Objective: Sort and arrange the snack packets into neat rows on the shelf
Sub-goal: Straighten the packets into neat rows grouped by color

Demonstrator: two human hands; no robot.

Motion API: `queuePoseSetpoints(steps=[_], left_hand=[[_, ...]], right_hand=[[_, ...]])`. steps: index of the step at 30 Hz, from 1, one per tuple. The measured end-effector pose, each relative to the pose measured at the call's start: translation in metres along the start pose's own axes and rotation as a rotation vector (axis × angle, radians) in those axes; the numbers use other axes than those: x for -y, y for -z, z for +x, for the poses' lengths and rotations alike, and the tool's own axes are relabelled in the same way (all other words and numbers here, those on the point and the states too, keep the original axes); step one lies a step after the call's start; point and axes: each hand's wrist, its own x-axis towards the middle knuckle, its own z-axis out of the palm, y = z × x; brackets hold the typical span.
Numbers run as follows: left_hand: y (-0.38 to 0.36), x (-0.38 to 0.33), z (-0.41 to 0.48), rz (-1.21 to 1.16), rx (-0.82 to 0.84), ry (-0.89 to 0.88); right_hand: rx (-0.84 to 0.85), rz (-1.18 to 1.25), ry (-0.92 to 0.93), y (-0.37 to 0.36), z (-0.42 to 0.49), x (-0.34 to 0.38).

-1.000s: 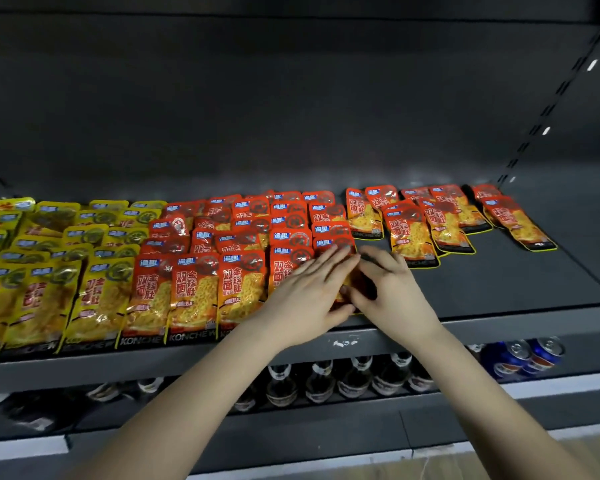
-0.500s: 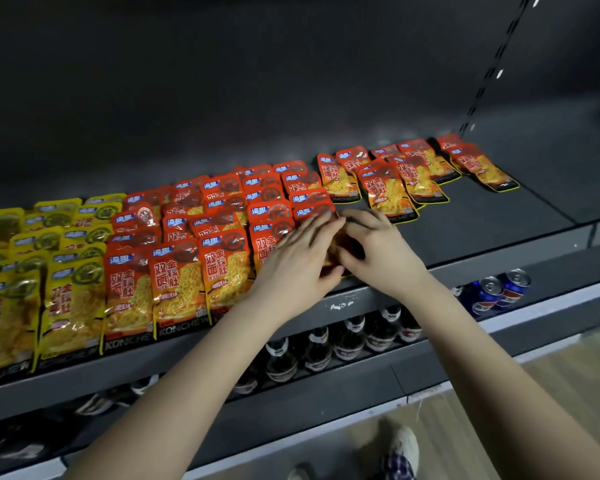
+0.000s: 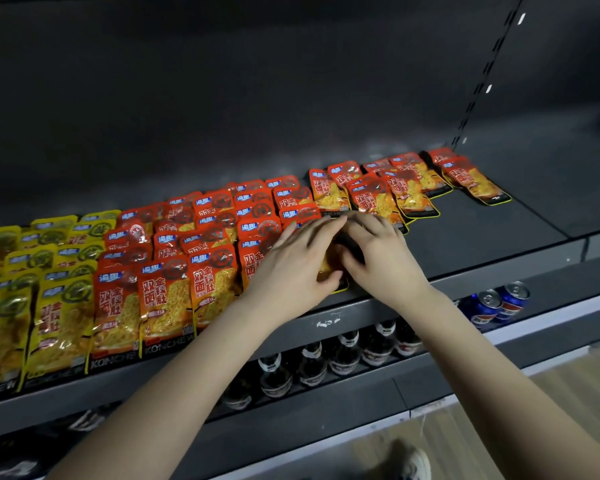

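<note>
Red snack packets (image 3: 163, 299) lie in overlapping rows on the middle of the dark shelf (image 3: 499, 268), with yellow snack packets (image 3: 49, 306) in rows to their left. At the right end of the red rows, by the shelf's front edge, one red packet (image 3: 327, 268) sits between my hands. My left hand (image 3: 291, 268) lies over it with fairly straight fingers. My right hand (image 3: 383, 258) meets it from the right, its fingers curled onto the packet's edge. Most of that packet is hidden. Several loose red packets (image 3: 409, 192) lie askew at the back right.
Bare shelf surface (image 3: 482, 233) stretches right of my hands up to a slotted upright (image 3: 478, 88). On the lower shelf stand dark bottles (image 3: 309, 368) and blue cans (image 3: 499, 303). A shoe (image 3: 409, 459) shows on the wooden floor below.
The view has swung down and to the right, so the packets sit higher and further left in frame. Both hands stay together on the same red packet at the shelf's front edge.
</note>
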Motion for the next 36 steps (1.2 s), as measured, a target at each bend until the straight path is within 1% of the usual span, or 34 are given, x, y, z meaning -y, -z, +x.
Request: queuePoseSetpoints(steps=[5, 9, 12, 14, 19, 21, 25, 31, 36], left_hand=[[-0.003, -0.009, 0.025, 0.060, 0.036, 0.018], [-0.007, -0.020, 0.043, 0.017, 0.081, 0.079], [-0.005, -0.031, 0.061, -0.051, 0.108, 0.167], [-0.011, -0.030, 0.074, -0.008, 0.129, 0.205], [-0.029, -0.003, 0.109, 0.303, 0.312, 0.280], [-0.027, 0.008, 0.120, 0.327, 0.394, 0.301], [-0.025, 0.018, 0.131, 0.323, 0.533, 0.307], [-0.032, 0.016, 0.134, 0.472, 0.518, 0.370], [-0.033, 0.018, 0.136, 0.468, 0.511, 0.419]], right_hand=[[-0.017, 0.015, -0.036, 0.007, 0.007, -0.025], [0.042, 0.011, -0.048, 0.015, 0.017, -0.048], [0.091, 0.019, -0.042, 0.022, 0.029, -0.065], [0.137, 0.007, -0.027, 0.026, 0.038, -0.075], [0.223, -0.037, 0.086, 0.030, 0.061, -0.094], [0.272, -0.067, 0.123, 0.028, 0.067, -0.097], [0.337, -0.077, 0.126, 0.020, 0.073, -0.102], [0.402, -0.073, 0.139, 0.019, 0.082, -0.102], [0.424, -0.064, 0.145, 0.016, 0.086, -0.101]])
